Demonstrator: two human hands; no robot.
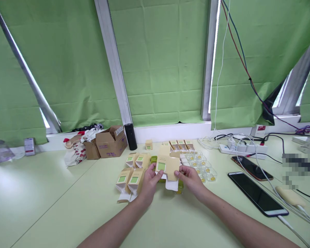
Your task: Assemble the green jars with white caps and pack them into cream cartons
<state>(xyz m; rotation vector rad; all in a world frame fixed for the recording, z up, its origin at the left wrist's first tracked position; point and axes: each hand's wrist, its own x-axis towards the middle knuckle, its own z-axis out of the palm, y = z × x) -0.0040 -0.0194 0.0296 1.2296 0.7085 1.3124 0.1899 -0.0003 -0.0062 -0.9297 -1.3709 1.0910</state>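
Note:
Between my two hands is a small flattened kraft carton (172, 166) with a green label square and white inner flaps. My left hand (149, 182) pinches its left side, thumb on the front. At its right edge, the fingers of my right hand (192, 179) are closed on the card. Behind the carton, partly hidden, are green items (154, 159). To the left stand several opened kraft boxes (122, 179) with flaps out. On the right lie clear plastic packs (202, 164) with yellow centres. More kraft boxes (181, 146) stand in a row farther back.
A single small box (149, 144) sits near the wall. At the back left are a cardboard box (111, 142), a patterned bag (76, 151) and a black cylinder (130, 137). Phones (258, 193), cables and a power strip (244, 150) occupy the right side.

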